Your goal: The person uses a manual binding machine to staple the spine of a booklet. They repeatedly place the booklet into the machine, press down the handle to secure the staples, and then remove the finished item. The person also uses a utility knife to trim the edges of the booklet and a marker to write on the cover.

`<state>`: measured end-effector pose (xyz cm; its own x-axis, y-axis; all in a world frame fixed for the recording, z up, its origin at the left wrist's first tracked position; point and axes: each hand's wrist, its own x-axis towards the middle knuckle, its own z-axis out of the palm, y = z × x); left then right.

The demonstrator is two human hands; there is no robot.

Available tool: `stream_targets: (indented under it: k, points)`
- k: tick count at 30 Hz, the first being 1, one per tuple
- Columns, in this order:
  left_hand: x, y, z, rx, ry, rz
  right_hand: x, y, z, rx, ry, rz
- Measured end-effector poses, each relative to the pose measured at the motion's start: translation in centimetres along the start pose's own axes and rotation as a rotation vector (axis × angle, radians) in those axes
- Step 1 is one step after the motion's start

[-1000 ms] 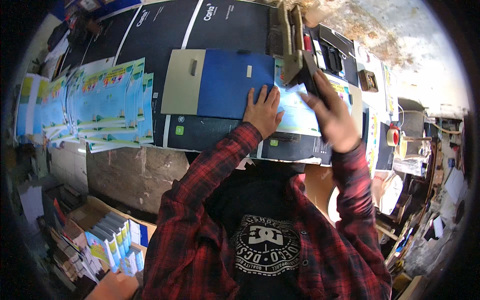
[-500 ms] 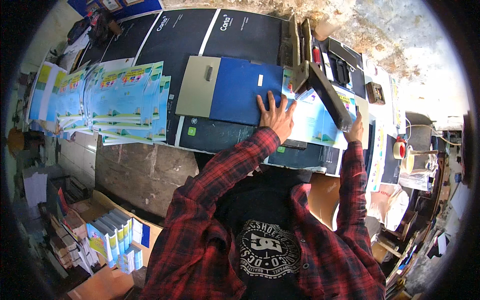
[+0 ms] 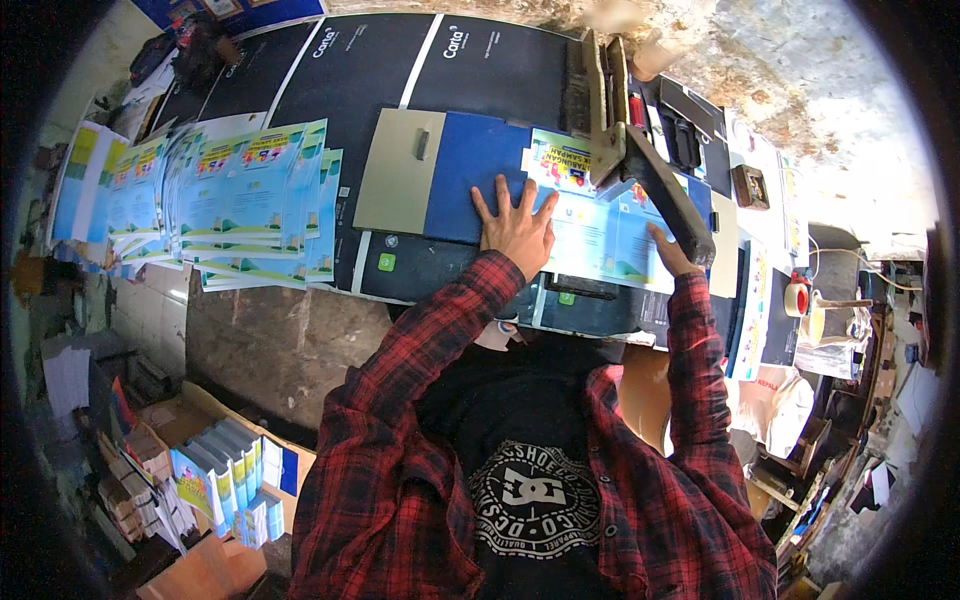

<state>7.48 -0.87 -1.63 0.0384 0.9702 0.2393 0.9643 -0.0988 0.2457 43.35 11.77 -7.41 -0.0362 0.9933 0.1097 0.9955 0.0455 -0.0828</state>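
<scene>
My left hand (image 3: 519, 228) lies flat with fingers spread across a blue board (image 3: 470, 165) and the left edge of a printed light-blue sheet (image 3: 590, 240). The sheet lies beneath a bench device with a dark lever arm (image 3: 672, 195), whose wooden upright (image 3: 597, 85) stands behind. At the sheet's right part is my right hand (image 3: 680, 260), its thumb stretched over the paper. The lever arm hides most of its fingers, so whether they grip anything cannot be made out. A beige panel (image 3: 391, 170) with a small dark metal piece adjoins the blue board.
Stacks of similar printed sheets (image 3: 240, 190) spread over the left of the black-covered table (image 3: 490, 75). On the right are a dark tray (image 3: 683, 140), a small box (image 3: 749, 187) and a tape roll (image 3: 796, 299). Booklets (image 3: 215, 470) stand in a carton at lower left.
The printed sheet has shifted left over the blue board, showing more of its left part. Both hands have moved left, and the lever's near end sits slightly further right.
</scene>
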Motion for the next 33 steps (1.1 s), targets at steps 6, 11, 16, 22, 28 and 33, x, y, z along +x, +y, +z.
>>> stream_targets:
  k: [6, 11, 16, 22, 28, 33]
  points:
    - [-0.1, 0.0, 0.4, -0.014, 0.004, -0.032, -0.3, -15.0, -23.0, 0.646, 0.178, -0.228]
    - [0.2, 0.2, 0.2, 0.029, 0.001, -0.046, -1.7, -20.7, -27.4, -0.148, 0.172, -0.909]
    - [-0.2, 0.4, 0.4, 0.003, 0.032, -0.053, -7.2, -22.3, -22.8, 0.21, -0.111, -0.383]
    - [-0.5, 0.7, 0.0, -0.092, 0.004, -0.064, -11.3, -22.0, -12.2, 0.247, 0.161, -0.301]
    - [-0.4, 0.7, 0.5, -0.06, 0.023, -0.063, -10.0, -21.4, -17.8, 0.475, 0.106, -0.425]
    - [0.0, 0.4, 0.2, -0.034, 0.003, -0.081, -1.6, -18.2, -26.2, 0.908, -0.539, -0.255]
